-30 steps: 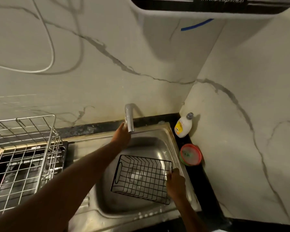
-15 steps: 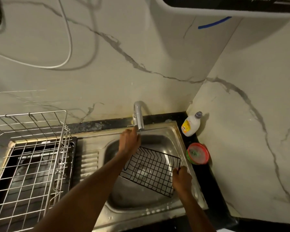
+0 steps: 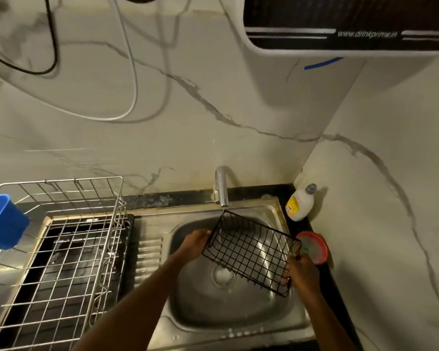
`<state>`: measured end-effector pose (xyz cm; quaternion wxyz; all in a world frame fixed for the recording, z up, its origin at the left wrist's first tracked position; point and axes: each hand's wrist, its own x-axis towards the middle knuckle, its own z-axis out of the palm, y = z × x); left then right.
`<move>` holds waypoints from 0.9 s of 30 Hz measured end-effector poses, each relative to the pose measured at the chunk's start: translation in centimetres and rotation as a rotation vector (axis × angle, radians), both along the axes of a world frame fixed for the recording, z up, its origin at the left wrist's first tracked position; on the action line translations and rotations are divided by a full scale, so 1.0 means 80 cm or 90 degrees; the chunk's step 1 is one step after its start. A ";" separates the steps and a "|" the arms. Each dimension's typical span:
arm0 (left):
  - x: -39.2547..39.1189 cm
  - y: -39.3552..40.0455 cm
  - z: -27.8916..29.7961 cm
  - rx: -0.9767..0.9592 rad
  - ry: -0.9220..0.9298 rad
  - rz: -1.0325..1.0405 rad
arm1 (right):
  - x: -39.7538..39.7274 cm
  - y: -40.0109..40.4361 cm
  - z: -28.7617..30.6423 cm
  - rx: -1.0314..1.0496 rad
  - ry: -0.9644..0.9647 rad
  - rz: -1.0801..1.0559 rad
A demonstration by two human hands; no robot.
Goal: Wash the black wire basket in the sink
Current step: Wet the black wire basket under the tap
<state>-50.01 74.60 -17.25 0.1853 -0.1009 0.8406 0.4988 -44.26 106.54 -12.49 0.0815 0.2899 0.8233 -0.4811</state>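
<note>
While tilted, basket [image 3: 251, 252] is gripped by both hands.

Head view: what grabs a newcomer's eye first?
The black wire basket, held tilted over the steel sink under the tap, left hand and right hand gripping opposite ends. Next, the blue cup hanging on the silver dish rack at far left.

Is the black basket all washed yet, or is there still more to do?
Not yet. The tap is already running. In hand: the left hand and right hand each hold an end of the black wire basket, tilted over the sink with one corner under the thin stream. Still to do: rinsing the rest. The soap bottle stands on the counter.
</note>
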 end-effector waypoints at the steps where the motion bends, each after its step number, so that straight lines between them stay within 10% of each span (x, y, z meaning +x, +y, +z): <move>1: 0.004 0.002 -0.004 0.026 -0.019 0.028 | -0.002 0.004 0.002 -0.018 0.005 -0.002; 27: 0.053 -0.026 -0.016 0.158 -0.118 0.270 | -0.085 -0.066 -0.028 -0.008 0.214 0.171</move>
